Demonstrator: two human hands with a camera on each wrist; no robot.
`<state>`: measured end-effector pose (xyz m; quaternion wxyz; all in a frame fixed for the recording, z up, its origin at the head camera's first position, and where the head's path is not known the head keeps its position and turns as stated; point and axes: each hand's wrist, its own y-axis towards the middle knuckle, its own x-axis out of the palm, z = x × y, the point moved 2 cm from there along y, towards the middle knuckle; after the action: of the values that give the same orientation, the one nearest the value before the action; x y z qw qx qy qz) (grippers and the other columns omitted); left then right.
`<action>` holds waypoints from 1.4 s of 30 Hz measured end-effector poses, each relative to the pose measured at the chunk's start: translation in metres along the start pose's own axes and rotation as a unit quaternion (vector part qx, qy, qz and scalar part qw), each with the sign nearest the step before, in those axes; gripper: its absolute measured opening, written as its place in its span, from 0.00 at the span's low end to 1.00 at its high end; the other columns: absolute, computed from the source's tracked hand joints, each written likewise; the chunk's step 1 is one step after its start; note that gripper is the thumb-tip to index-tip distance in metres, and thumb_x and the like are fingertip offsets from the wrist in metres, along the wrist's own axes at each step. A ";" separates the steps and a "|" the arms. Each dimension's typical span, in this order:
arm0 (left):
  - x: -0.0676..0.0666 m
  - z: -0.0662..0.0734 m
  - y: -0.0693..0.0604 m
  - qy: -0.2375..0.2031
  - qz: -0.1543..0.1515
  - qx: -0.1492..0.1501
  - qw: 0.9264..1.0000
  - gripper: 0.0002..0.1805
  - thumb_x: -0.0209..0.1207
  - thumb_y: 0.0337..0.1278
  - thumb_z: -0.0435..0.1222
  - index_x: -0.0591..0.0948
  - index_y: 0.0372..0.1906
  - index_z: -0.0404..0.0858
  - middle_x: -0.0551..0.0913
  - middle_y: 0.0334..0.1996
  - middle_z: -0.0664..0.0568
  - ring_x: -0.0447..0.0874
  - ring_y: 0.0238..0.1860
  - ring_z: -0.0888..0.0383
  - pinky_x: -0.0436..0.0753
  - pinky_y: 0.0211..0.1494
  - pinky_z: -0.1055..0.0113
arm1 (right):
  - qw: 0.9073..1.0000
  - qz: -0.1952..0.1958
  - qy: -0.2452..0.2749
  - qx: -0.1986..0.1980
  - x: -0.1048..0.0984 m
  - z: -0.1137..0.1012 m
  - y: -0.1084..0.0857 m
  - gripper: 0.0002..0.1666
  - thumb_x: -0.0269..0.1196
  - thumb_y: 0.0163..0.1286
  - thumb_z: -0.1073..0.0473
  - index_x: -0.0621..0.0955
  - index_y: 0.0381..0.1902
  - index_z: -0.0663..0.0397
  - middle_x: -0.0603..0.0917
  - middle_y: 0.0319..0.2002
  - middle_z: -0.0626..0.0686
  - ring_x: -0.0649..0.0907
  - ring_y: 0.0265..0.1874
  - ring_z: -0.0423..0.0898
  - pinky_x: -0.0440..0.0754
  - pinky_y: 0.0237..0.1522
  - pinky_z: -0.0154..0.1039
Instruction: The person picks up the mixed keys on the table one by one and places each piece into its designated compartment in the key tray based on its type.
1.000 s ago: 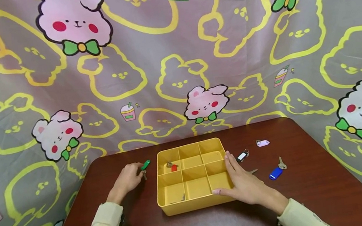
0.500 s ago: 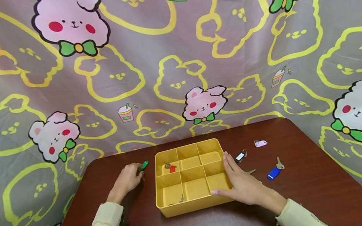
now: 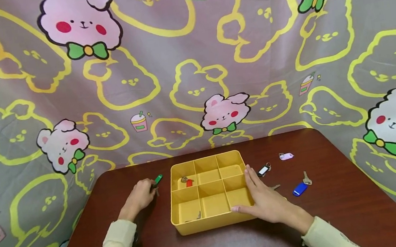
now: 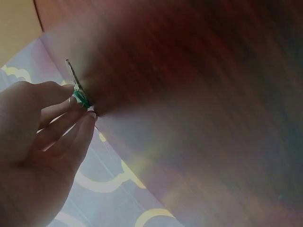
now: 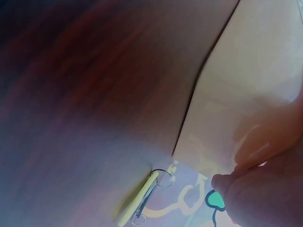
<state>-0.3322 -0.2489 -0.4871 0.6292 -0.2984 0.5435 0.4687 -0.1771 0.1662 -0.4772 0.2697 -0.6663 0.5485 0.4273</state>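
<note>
At the left of the table my left hand (image 3: 139, 197) pinches a green key tag (image 3: 158, 179) with a key on it. In the left wrist view the thumb and fingertips meet around the green tag (image 4: 81, 98), with the key (image 4: 72, 73) standing out beyond them. A yellow six-compartment box (image 3: 214, 221) lies in the middle. My right hand (image 3: 267, 201) rests on its right wall, fingers straight and thumb over the near rim. Inside the back left compartment is a red key tag (image 3: 189, 183) with its ring. A key (image 3: 199, 215) lies in the front left compartment.
Right of the box lie a black-edged white key tag (image 3: 263, 170), a pink key tag (image 3: 287, 156) and a blue key tag (image 3: 300, 189) with a key. A yellow key tag (image 5: 137, 201) lies beside the right hand, mostly hidden in the head view. Patterned cloth (image 3: 193, 79) hangs behind the table.
The left fingers have closed in slightly on the green tag, which has shifted a little in the hand. The right hand and the box stay in place.
</note>
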 end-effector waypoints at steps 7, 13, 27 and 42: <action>-0.002 0.001 0.000 0.022 -0.001 0.020 1.000 0.12 0.66 0.64 0.27 0.88 0.26 0.43 0.85 0.32 0.49 0.82 0.34 0.55 0.83 0.37 0.59 | 1.000 -0.006 0.003 0.005 -0.001 0.000 0.000 0.77 0.57 0.63 0.14 0.44 0.85 0.64 0.38 0.87 0.63 0.60 0.82 0.65 0.79 0.69 0.60; -0.004 0.003 0.001 0.035 0.002 0.023 0.999 0.12 0.66 0.64 0.26 0.90 0.27 0.43 0.87 0.32 0.49 0.87 0.35 0.52 0.85 0.36 0.60 | 1.000 -0.006 0.004 0.006 -0.001 -0.001 0.000 0.77 0.57 0.63 0.14 0.44 0.85 0.63 0.38 0.87 0.63 0.60 0.83 0.65 0.78 0.70 0.60; -0.006 0.004 0.002 0.034 0.002 0.017 0.999 0.12 0.66 0.64 0.26 0.92 0.28 0.42 0.92 0.32 0.50 0.90 0.36 0.52 0.87 0.37 0.58 | 1.000 -0.011 0.008 0.012 -0.002 -0.002 0.000 0.76 0.58 0.63 0.15 0.44 0.85 0.62 0.37 0.87 0.61 0.60 0.83 0.63 0.80 0.69 0.59; -0.003 0.002 0.000 0.049 0.037 0.032 0.998 0.13 0.66 0.63 0.25 0.91 0.27 0.44 0.91 0.29 0.53 0.87 0.29 0.56 0.83 0.31 0.61 | 1.000 -0.005 -0.001 0.001 -0.001 0.000 0.000 0.75 0.57 0.64 0.15 0.45 0.85 0.64 0.39 0.87 0.63 0.58 0.83 0.64 0.78 0.71 0.58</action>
<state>-0.3316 -0.2479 -0.4836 0.5936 -0.2803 0.5988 0.4587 -0.1768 0.1669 -0.4760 0.2728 -0.6682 0.5455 0.4260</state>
